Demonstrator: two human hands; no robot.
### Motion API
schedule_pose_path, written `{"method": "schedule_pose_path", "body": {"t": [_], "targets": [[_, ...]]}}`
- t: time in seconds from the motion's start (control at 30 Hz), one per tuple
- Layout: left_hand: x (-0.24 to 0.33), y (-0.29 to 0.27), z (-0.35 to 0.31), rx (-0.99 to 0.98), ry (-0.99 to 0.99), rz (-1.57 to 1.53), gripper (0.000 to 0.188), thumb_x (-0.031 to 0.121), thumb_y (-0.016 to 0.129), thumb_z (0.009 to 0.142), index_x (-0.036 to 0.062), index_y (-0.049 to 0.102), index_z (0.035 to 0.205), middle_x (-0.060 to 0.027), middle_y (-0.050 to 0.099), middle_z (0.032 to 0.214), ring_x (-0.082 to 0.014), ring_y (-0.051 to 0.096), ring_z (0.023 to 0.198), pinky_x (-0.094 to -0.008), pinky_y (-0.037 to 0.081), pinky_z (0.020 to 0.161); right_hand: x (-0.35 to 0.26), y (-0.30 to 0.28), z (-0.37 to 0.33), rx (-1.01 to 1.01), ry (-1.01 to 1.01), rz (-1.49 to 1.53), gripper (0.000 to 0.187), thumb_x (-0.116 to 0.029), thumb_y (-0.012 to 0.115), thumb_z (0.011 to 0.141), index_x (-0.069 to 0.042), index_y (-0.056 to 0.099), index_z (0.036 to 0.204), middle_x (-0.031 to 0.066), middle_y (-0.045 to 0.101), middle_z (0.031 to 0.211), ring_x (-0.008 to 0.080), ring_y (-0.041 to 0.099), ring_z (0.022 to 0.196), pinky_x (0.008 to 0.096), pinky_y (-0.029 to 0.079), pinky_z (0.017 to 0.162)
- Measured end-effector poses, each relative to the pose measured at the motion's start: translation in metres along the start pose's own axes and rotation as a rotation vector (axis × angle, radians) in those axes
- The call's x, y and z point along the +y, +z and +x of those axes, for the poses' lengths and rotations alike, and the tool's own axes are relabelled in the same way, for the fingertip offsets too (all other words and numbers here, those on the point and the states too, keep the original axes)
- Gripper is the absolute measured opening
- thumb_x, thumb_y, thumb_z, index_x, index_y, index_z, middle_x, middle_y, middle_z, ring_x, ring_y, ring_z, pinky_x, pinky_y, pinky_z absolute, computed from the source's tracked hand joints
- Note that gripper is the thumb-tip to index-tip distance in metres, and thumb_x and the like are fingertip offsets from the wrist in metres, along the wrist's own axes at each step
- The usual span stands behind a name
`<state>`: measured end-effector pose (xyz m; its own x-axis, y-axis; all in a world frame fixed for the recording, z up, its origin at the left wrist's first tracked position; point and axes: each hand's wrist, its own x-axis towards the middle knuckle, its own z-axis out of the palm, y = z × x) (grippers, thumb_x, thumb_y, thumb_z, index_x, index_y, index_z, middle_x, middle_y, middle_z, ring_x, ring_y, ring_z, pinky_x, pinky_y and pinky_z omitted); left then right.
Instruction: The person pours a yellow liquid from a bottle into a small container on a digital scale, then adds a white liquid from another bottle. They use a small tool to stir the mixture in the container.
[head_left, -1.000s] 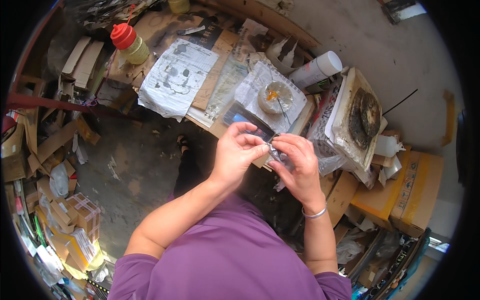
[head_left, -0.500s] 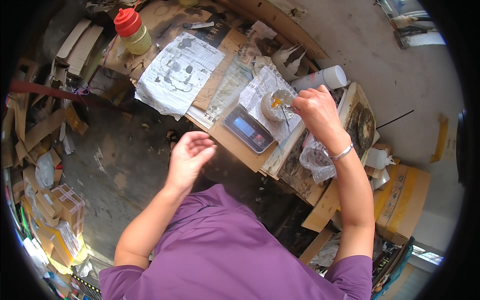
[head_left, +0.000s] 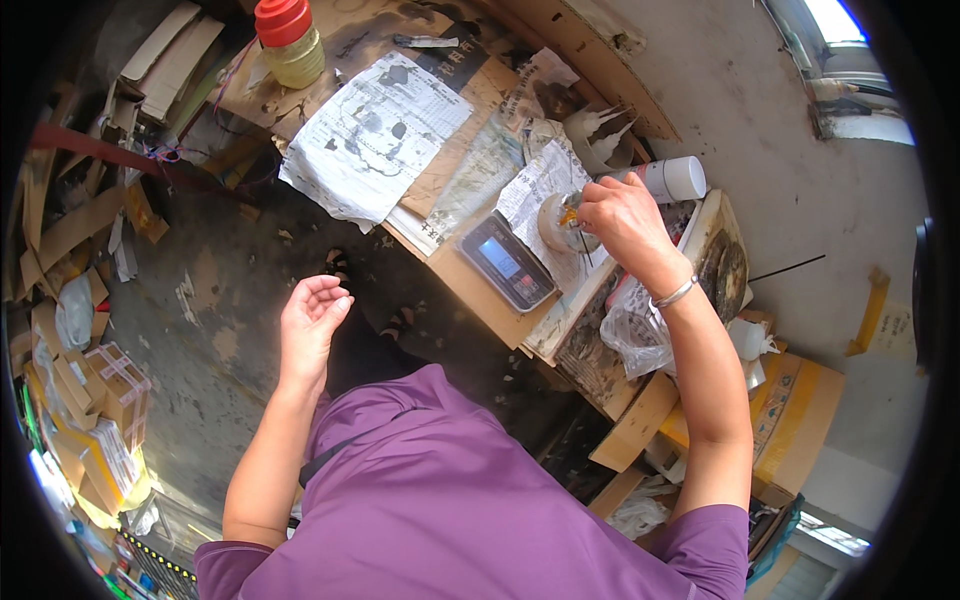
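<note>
Over a small pale cup point(head_left: 552, 226) on a digital scale point(head_left: 508, 262), my right hand point(head_left: 625, 225) is closed in a pinch around a thin dark stick point(head_left: 583, 240). The stick reaches down into the cup, where some orange-yellow stuff shows; my fingers partly hide its upper end. A crumpled printed sheet point(head_left: 545, 185) lies beside the cup. The scale's blue display is lit, facing me. My left hand point(head_left: 315, 325) hangs in the air left of the bench, away from everything, fingers loosely bent and nothing visible in them.
A stained paper sheet point(head_left: 375, 140) and a red-capped jar point(head_left: 290, 45) are further left on the bench. Behind my right hand lie a white-capped can point(head_left: 672, 180) and a tub of nozzle-tipped bottles point(head_left: 600, 140). A clear plastic bag point(head_left: 635, 335) sits below my right wrist; cardboard boxes point(head_left: 125, 390) crowd the left.
My left hand has moved left and down, away from the bench edge. My right hand has stayed at the cup, shifting slightly with the stick. The whole view has shifted a little.
</note>
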<state>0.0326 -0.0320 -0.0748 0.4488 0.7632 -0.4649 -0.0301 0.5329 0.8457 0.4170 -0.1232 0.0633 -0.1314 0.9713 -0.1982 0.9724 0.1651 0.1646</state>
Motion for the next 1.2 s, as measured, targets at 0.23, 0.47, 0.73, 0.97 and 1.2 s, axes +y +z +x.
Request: {"method": "schedule_pose_path", "body": {"t": [0.23, 0.47, 0.73, 0.97, 1.2], "targets": [[0.001, -0.011, 0.001, 0.049, -0.01, 0.033, 0.029, 0.007, 0.07, 0.089, 0.0035, 0.058, 0.115, -0.0034, 0.063, 0.102, -0.0117, 0.063, 0.095, -0.0234, 0.049, 0.082, -0.002, 0.001, 0.003, -0.012, 0.012, -0.004, 0.006, -0.008, 0.064, 0.07, -0.012, 0.065, 0.066, 0.0008, 0.059, 0.076, 0.0208, 0.059, 0.081, 0.0351, 0.043, 0.075], [0.001, -0.019, 0.002, 0.075, -0.009, 0.041, 0.028, 0.008, 0.07, 0.09, 0.0041, 0.058, 0.115, -0.0026, 0.063, 0.101, -0.0109, 0.063, 0.094, -0.0229, 0.049, 0.081, -0.005, 0.002, 0.003, -0.009, 0.003, -0.018, 0.007, -0.008, 0.063, 0.069, -0.013, 0.064, 0.065, 0.0009, 0.059, 0.075, 0.0208, 0.059, 0.081, 0.035, 0.043, 0.075], [0.001, -0.023, 0.003, 0.088, -0.003, 0.035, 0.028, 0.009, 0.07, 0.09, 0.0045, 0.059, 0.115, -0.0022, 0.063, 0.101, -0.0108, 0.063, 0.094, -0.0228, 0.048, 0.081, -0.006, 0.002, 0.004, 0.011, -0.021, -0.007, 0.007, -0.008, 0.063, 0.068, -0.013, 0.062, 0.063, 0.0003, 0.058, 0.074, 0.0202, 0.058, 0.08, 0.0344, 0.043, 0.074], [0.002, -0.027, 0.001, 0.101, 0.002, 0.043, 0.029, 0.01, 0.07, 0.09, 0.0053, 0.059, 0.115, -0.0018, 0.063, 0.101, -0.0106, 0.063, 0.094, -0.023, 0.048, 0.081, -0.006, 0.001, 0.004, 0.019, -0.028, -0.002, 0.007, -0.008, 0.063, 0.067, -0.013, 0.061, 0.063, 0.0, 0.057, 0.073, 0.02, 0.057, 0.08, 0.0344, 0.043, 0.074], [0.003, -0.028, 0.0, 0.107, 0.005, 0.03, 0.028, 0.011, 0.07, 0.09, 0.0054, 0.058, 0.115, -0.0017, 0.063, 0.102, -0.0107, 0.063, 0.094, -0.0232, 0.048, 0.082, -0.007, 0.001, 0.004, 0.013, -0.054, -0.012, 0.009, -0.007, 0.064, 0.067, -0.014, 0.062, 0.062, -0.0004, 0.057, 0.073, 0.0195, 0.058, 0.081, 0.0341, 0.043, 0.074]]}}
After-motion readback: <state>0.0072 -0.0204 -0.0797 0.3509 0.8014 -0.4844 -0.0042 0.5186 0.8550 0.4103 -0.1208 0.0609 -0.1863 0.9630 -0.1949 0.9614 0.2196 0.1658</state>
